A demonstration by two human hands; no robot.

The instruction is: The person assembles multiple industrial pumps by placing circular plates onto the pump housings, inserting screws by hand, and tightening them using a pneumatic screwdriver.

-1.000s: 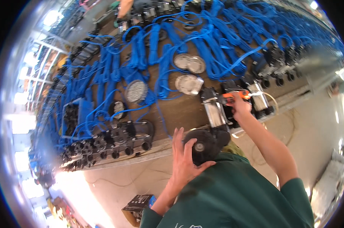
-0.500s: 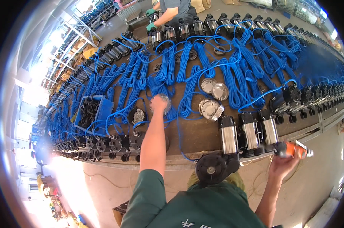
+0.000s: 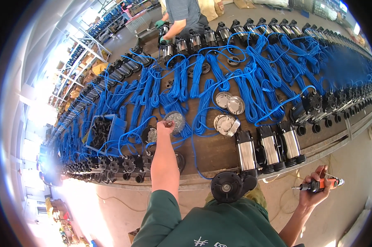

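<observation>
My left hand (image 3: 165, 127) is closed in a pinch at the near left edge of a round dish of small metal screws (image 3: 176, 120). What its fingertips hold is too small to make out. Past the table's front edge, my right hand (image 3: 315, 194) grips an orange and black power screwdriver (image 3: 321, 185), its bit pointing left. Close to my body, a pump (image 3: 227, 187) shows its round black end. A second dish of small metal parts (image 3: 152, 135) sits beside my left wrist, partly hidden.
Steel and black pumps (image 3: 269, 148) stand along the table edge. Round metal covers (image 3: 226, 124) lie mid-table. Bundles of blue cable (image 3: 204, 107) spread across it. A blue bin (image 3: 119, 128) of black parts stands left. A co-worker (image 3: 184, 18) in green gloves handles a pump opposite.
My left hand has drawn back from over the screws to the dish's near left edge. My right hand has moved right and down, and the screwdriver's bit now shows.
</observation>
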